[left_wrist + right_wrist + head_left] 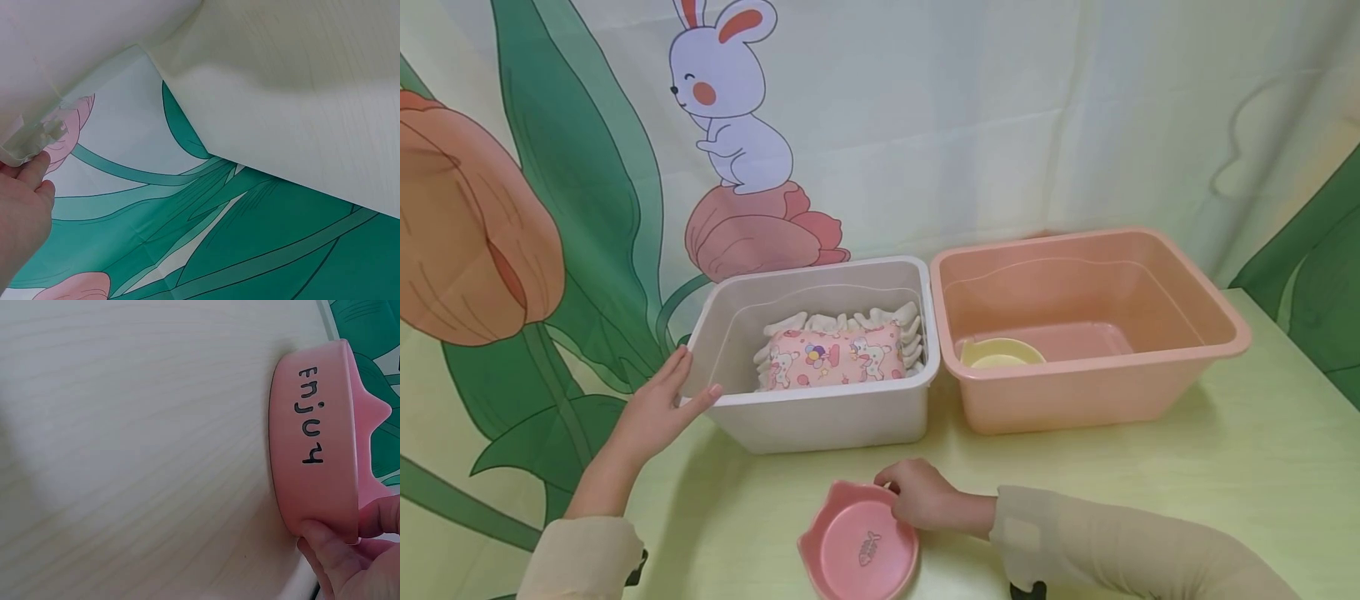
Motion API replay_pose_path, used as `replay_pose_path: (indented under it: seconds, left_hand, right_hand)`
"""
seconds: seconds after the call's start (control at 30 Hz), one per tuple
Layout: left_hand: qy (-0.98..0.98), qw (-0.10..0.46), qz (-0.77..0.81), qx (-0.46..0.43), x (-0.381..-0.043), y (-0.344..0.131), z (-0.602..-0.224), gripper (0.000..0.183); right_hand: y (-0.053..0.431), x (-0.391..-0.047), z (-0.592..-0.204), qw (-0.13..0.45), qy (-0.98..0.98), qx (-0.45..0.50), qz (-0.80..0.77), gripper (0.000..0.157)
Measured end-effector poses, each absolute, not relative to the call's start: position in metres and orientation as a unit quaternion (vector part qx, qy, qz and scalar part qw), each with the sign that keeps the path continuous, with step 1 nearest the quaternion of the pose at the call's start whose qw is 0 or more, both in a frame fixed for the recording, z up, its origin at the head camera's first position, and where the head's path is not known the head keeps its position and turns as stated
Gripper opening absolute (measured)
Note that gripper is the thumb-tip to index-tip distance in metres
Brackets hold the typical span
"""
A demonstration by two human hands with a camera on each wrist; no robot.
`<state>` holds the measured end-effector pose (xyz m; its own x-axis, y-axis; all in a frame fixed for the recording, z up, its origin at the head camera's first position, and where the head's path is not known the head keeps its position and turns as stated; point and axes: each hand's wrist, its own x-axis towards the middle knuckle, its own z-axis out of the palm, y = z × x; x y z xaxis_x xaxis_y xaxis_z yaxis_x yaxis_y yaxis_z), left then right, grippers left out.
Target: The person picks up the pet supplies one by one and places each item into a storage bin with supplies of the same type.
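Observation:
A pink pet bowl [859,546] with cat ears and a fish-bone mark inside stands on the table at the front. My right hand [927,496] pinches its right rim between thumb and fingers. In the right wrist view the bowl [315,444] shows the word "Enjoy" on its side, with the right hand [356,559] at its lower edge. My left hand [657,412] rests on the front left corner of a white bin [827,421], fingers extended and touching its rim. Inside that bin lies a pink patterned cushion [838,358] with a cream ruffle.
Right beside the white bin stands a peach-coloured bin [1075,396], with a pale yellow bowl [1002,353] inside it. Both bins are near the back of the pale table [1247,483]. Behind them hangs a printed curtain [1000,125] with a rabbit and tulips.

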<state>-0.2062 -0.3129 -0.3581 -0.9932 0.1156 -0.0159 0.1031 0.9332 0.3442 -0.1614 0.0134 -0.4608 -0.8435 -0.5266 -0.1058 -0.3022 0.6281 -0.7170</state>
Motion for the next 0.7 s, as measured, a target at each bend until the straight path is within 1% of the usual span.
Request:
replay_pose_path:
  seconds: [0.27, 0.7]
  left_hand:
    - [0.983, 0.015, 0.173, 0.056, -0.206, -0.313, -0.357, 0.080]
    - [0.984, 0.018, 0.170, 0.059, -0.206, -0.312, -0.356, 0.080]
  right_hand:
    - [0.017, -0.164, -0.461, 0.160, 0.885, -0.235, -0.368, 0.037]
    - [0.028, -0.171, -0.449, 0.172, 0.885, -0.235, -0.363, 0.037]
